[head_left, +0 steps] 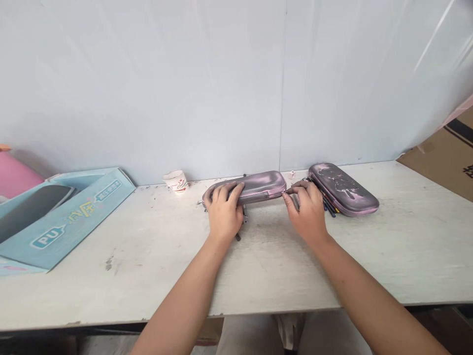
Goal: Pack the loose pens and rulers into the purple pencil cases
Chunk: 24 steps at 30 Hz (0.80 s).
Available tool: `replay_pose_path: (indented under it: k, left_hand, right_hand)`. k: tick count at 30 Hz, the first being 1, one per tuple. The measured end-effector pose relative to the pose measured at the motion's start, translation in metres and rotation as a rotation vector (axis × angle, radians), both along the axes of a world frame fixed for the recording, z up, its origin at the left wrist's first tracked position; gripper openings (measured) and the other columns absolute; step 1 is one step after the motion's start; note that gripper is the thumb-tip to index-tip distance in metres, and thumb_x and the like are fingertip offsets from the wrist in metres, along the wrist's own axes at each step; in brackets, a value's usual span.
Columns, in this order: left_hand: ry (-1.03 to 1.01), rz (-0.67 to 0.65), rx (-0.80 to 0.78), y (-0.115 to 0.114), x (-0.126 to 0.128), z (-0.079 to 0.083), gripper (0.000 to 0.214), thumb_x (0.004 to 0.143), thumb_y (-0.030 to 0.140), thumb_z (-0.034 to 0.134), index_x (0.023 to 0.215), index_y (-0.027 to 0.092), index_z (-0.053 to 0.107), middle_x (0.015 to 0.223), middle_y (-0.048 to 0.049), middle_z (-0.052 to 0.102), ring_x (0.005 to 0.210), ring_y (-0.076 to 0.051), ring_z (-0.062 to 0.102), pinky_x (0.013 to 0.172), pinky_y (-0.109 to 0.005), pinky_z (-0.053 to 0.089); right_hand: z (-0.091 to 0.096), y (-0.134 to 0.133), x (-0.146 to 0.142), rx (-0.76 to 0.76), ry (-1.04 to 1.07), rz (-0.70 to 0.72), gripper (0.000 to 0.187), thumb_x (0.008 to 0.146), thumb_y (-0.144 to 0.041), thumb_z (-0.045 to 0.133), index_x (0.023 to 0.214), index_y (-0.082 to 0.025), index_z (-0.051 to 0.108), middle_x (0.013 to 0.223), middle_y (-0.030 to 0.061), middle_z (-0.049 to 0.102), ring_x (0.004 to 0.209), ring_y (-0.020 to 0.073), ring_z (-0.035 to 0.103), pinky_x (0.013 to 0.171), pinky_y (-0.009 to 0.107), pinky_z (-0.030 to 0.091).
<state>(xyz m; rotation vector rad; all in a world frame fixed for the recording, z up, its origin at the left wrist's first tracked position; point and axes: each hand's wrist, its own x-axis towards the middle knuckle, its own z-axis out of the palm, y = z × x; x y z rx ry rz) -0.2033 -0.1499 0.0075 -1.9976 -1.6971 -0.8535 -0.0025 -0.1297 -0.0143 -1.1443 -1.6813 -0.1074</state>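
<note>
A grey and pink hard-shell pencil case (254,187) lies lengthwise on the white table (111,291), with my left hand (223,212) gripping its left half from above. My right hand (306,212) is at the case's right end, its fingers pinching a slim dark pen (291,193). Another dark pen (240,222) lies partly under my left hand. To the right stands a second, similar pencil case (343,190) with printed artwork, and several coloured pens (328,203) lie along its near left side.
A light blue printed box (62,222) lies open at the table's left, with a pink object (15,175) behind it. A crumpled paper cup (176,181) and a small white cube (291,174) stand by the wall. Brown cardboard (439,153) sits at the right.
</note>
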Motion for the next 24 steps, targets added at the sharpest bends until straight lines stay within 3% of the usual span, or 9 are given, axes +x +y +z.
replay_pose_path:
  k: [6, 11, 16, 19, 22, 24]
  left_hand:
    - [-0.038, -0.008, -0.033, -0.002, 0.000, 0.001, 0.053, 0.073, 0.013, 0.047, 0.124, 0.029, 0.049, 0.125, -0.0049, 0.053, 0.118, -0.026, 0.041, 0.104, -0.048, 0.018]
    - [-0.077, -0.042, -0.102, 0.001, -0.002, -0.002, 0.052, 0.074, 0.014, 0.048, 0.124, 0.030, 0.047, 0.125, -0.0032, 0.053, 0.118, -0.025, 0.041, 0.106, -0.046, 0.017]
    - [-0.191, -0.141, -0.048, 0.002, -0.008, 0.004, 0.045, 0.077, 0.019, 0.049, 0.121, 0.029, 0.049, 0.119, -0.0017, 0.055, 0.115, -0.022, 0.044, 0.108, -0.043, 0.016]
    - [-0.345, -0.185, -0.009, -0.001, -0.013, 0.011, 0.041, 0.078, 0.025, 0.052, 0.119, 0.028, 0.050, 0.117, -0.0024, 0.056, 0.113, -0.022, 0.046, 0.105, -0.042, 0.023]
    - [-0.554, -0.275, -0.035, -0.002, -0.013, 0.013, 0.041, 0.076, 0.030, 0.056, 0.117, 0.026, 0.051, 0.116, -0.0043, 0.057, 0.109, -0.022, 0.050, 0.098, -0.039, 0.035]
    - [-0.728, -0.386, -0.058, 0.000, -0.010, 0.012, 0.044, 0.074, 0.030, 0.058, 0.117, 0.024, 0.049, 0.115, -0.0046, 0.058, 0.107, -0.022, 0.053, 0.093, -0.036, 0.040]
  right_hand:
    - [-0.001, -0.002, 0.002, -0.040, 0.072, 0.074, 0.019, 0.084, -0.034, 0.045, 0.088, -0.020, 0.057, 0.101, 0.0100, 0.052, 0.099, 0.0228, 0.051, 0.091, 0.041, 0.038]
    - [0.006, -0.004, 0.005, -0.005, 0.015, 0.151, 0.016, 0.082, -0.029, 0.044, 0.084, -0.020, 0.057, 0.099, 0.0090, 0.051, 0.098, 0.0219, 0.051, 0.090, 0.040, 0.039]
    - [0.035, 0.000, 0.012, 0.070, -0.086, 0.148, 0.013, 0.079, -0.025, 0.047, 0.080, -0.018, 0.058, 0.098, 0.0094, 0.048, 0.099, 0.0228, 0.050, 0.088, 0.040, 0.040]
    - [0.059, 0.010, 0.019, 0.084, -0.055, 0.119, 0.011, 0.077, -0.025, 0.049, 0.077, -0.019, 0.058, 0.100, 0.0088, 0.046, 0.102, 0.0233, 0.048, 0.089, 0.041, 0.039]
    - [0.075, 0.024, 0.018, -0.029, 0.043, 0.161, 0.010, 0.074, -0.027, 0.051, 0.075, -0.021, 0.059, 0.099, 0.0060, 0.047, 0.102, 0.0215, 0.047, 0.091, 0.041, 0.037]
    - [0.075, 0.030, 0.011, -0.139, 0.124, 0.231, 0.013, 0.073, -0.028, 0.049, 0.075, -0.020, 0.059, 0.098, 0.0046, 0.049, 0.101, 0.0204, 0.048, 0.092, 0.040, 0.036]
